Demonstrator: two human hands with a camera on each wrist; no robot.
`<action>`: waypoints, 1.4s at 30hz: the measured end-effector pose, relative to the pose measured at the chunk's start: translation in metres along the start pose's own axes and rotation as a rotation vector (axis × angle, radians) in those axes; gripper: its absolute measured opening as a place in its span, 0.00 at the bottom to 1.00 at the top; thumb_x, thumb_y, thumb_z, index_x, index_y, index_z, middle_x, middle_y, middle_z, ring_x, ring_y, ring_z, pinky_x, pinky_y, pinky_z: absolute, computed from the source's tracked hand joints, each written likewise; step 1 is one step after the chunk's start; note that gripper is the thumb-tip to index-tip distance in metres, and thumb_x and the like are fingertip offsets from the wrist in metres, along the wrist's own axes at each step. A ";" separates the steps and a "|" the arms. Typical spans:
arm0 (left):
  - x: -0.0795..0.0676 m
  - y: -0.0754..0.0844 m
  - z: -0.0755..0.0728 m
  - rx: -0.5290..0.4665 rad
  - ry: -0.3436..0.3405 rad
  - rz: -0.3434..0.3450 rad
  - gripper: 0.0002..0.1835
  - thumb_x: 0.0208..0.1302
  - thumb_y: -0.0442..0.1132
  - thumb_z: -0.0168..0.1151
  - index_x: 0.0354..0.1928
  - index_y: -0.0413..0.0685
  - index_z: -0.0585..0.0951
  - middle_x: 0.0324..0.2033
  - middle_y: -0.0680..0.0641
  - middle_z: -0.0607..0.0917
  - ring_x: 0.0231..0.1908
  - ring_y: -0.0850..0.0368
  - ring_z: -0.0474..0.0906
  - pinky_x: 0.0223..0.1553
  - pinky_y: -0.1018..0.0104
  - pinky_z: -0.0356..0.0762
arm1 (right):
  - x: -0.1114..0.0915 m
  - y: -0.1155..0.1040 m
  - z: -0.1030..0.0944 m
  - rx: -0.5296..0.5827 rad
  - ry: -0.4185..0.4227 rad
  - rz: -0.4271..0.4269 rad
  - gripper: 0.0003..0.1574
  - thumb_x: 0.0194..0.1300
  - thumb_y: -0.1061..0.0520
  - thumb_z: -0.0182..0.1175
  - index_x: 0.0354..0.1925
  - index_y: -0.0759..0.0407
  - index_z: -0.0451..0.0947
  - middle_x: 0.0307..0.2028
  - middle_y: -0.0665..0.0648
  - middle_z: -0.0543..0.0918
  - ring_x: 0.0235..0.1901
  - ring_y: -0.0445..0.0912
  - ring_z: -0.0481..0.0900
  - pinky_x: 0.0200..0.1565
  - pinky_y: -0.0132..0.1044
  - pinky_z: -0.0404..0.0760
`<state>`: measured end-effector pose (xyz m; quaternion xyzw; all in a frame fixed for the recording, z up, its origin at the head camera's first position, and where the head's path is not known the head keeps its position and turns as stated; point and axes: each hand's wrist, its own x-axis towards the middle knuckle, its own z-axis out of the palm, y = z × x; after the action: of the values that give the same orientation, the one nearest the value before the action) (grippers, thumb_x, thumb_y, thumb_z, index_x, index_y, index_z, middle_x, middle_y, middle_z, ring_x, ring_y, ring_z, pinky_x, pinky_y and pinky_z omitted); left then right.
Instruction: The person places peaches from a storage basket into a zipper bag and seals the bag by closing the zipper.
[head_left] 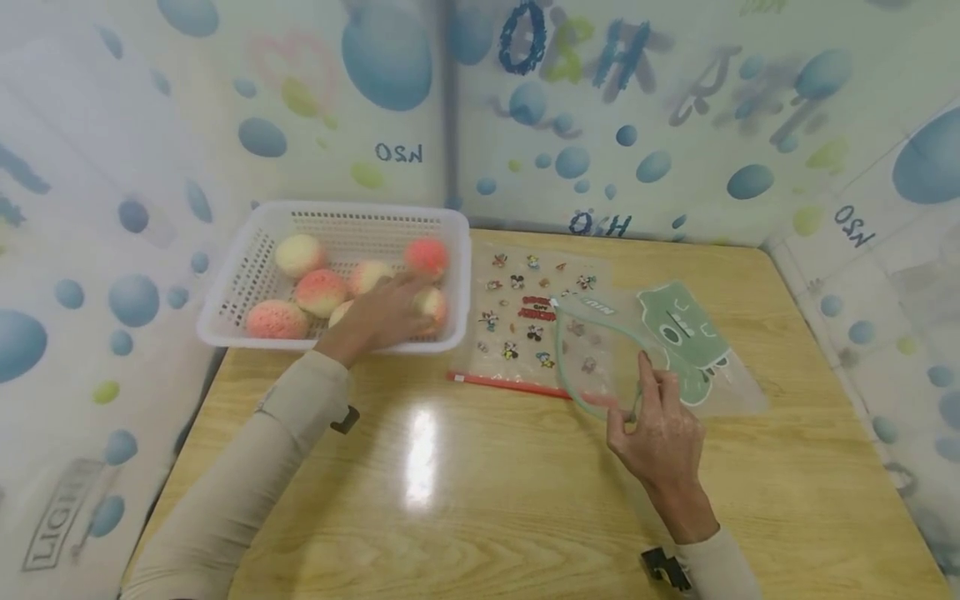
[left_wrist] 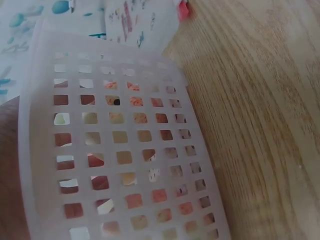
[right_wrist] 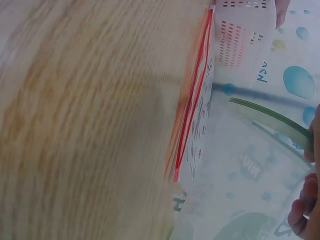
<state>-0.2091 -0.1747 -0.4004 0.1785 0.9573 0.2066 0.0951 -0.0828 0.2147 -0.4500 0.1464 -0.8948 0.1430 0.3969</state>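
In the head view my left hand reaches over the near wall of a white plastic basket, among several pink-and-cream peach-like balls. One such ball lies right at its fingers; whether they grip it is hidden. My right hand pinches the green-edged mouth of a clear zip bag, with a green cartoon figure on it. That mouth gapes in a loop toward the basket. In the right wrist view the green zip edge runs to the fingers at the right border.
Another clear zip bag, with a red slider edge and small cartoon prints, lies flat beside the basket, partly beneath the green-edged one. The wooden table meets sheets printed with blue drops at its back and sides.
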 end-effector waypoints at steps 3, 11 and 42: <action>0.002 -0.001 0.000 0.004 -0.023 0.017 0.42 0.67 0.54 0.62 0.79 0.49 0.60 0.77 0.42 0.58 0.74 0.36 0.53 0.71 0.37 0.52 | 0.002 -0.004 -0.001 0.021 0.011 -0.007 0.41 0.54 0.48 0.52 0.59 0.76 0.76 0.36 0.69 0.76 0.17 0.33 0.45 0.09 0.32 0.49; 0.003 -0.001 -0.001 -0.042 -0.037 -0.006 0.44 0.66 0.52 0.65 0.80 0.51 0.58 0.78 0.41 0.56 0.74 0.35 0.54 0.70 0.35 0.55 | -0.003 -0.003 0.003 0.021 -0.008 -0.010 0.42 0.54 0.49 0.49 0.61 0.75 0.75 0.37 0.68 0.76 0.16 0.35 0.46 0.10 0.32 0.50; 0.005 -0.002 -0.006 0.020 0.063 -0.015 0.41 0.64 0.59 0.66 0.75 0.52 0.67 0.70 0.41 0.71 0.64 0.39 0.71 0.60 0.34 0.70 | -0.007 -0.003 0.005 0.047 -0.042 0.047 0.44 0.55 0.48 0.48 0.65 0.71 0.73 0.39 0.68 0.76 0.13 0.41 0.54 0.10 0.34 0.53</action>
<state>-0.2153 -0.1768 -0.3969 0.1657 0.9632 0.2017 0.0646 -0.0805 0.2110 -0.4580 0.1379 -0.9025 0.1703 0.3708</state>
